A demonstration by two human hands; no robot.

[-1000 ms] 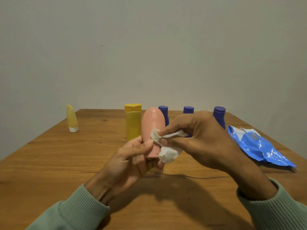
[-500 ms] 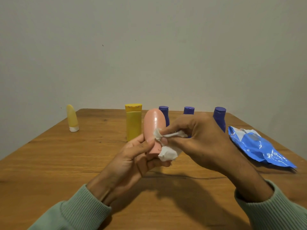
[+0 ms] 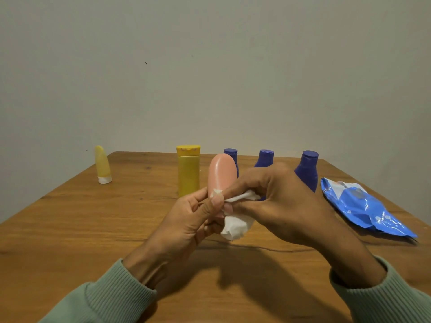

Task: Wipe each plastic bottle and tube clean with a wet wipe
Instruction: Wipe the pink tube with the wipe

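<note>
My left hand (image 3: 189, 220) grips the lower end of a pink rounded bottle (image 3: 221, 172) and holds it upright above the table. My right hand (image 3: 279, 201) pinches a crumpled white wet wipe (image 3: 235, 226) against the bottle's lower part. The bottle's base is hidden by my fingers and the wipe. Behind stand a yellow bottle (image 3: 188, 170), a pale yellow tube (image 3: 102, 165) on its white cap at far left, and three purple bottles (image 3: 307, 170), partly hidden by my right hand.
A blue wet-wipe pack (image 3: 363, 207) lies on the wooden table (image 3: 81, 224) at the right, near the edge. A plain wall rises just behind the table's far edge. Green sleeves cover both my forearms.
The pink bottle has tilted slightly right and my right hand has shifted the wipe lower on it. The bottles behind have not moved.
</note>
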